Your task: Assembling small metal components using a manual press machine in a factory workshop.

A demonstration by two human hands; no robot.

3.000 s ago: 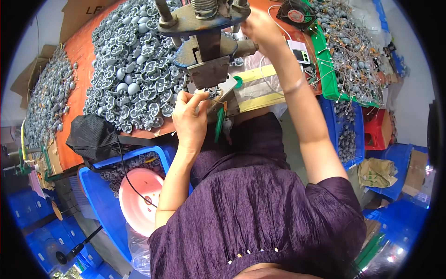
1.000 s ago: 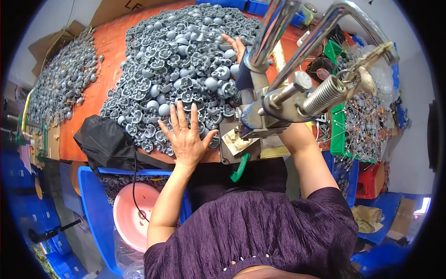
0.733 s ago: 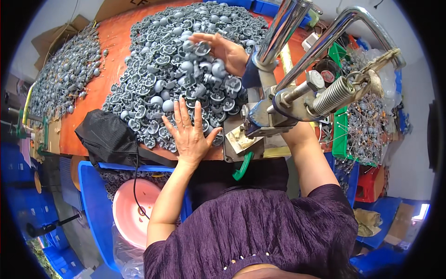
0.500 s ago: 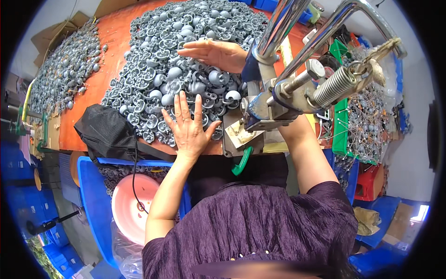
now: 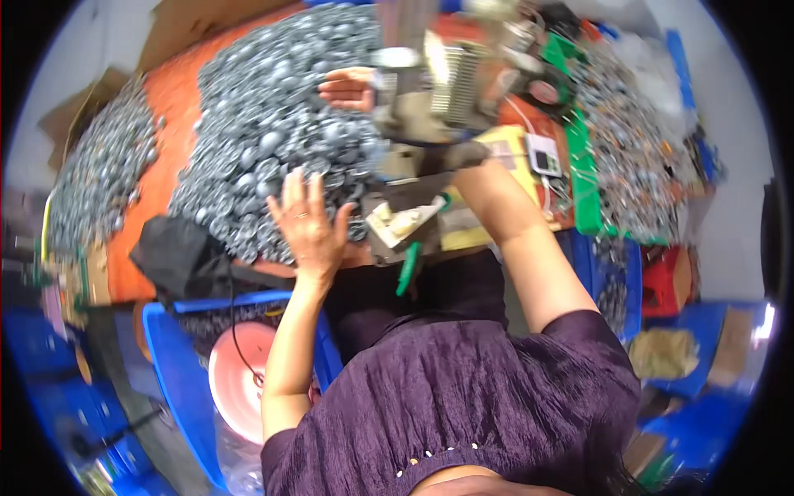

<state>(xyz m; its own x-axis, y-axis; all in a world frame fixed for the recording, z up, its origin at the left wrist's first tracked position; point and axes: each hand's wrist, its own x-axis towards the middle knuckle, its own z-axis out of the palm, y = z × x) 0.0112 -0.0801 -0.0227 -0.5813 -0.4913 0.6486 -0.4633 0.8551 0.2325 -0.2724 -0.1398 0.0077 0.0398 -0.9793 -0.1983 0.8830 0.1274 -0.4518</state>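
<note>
Okay, left hand (image 5: 308,236) is open at the near edge of the pile (image 5: 269,120), fingers spread, nothing visibly gripped; contact unclear, blurred. Right hand (image 5: 347,88) shows farther out, left of the press (image 5: 422,107): fingers straight, holding nothing I can see, palm partly hidden. Pile is loose grey parts on the desk (image 5: 175,124). I'd use the left palm as a stop, move parts with the right in small loads, and mind that wrist around the press.

Containers: near left, blue bin (image 5: 169,364), pink basin (image 5: 227,388) within its rim, grey parts behind the basin. Right, second bin (image 5: 633,289), also grey parts. Farther, green tray (image 5: 585,182) beside a wired-parts heap (image 5: 637,174); boundary unclear.
</note>
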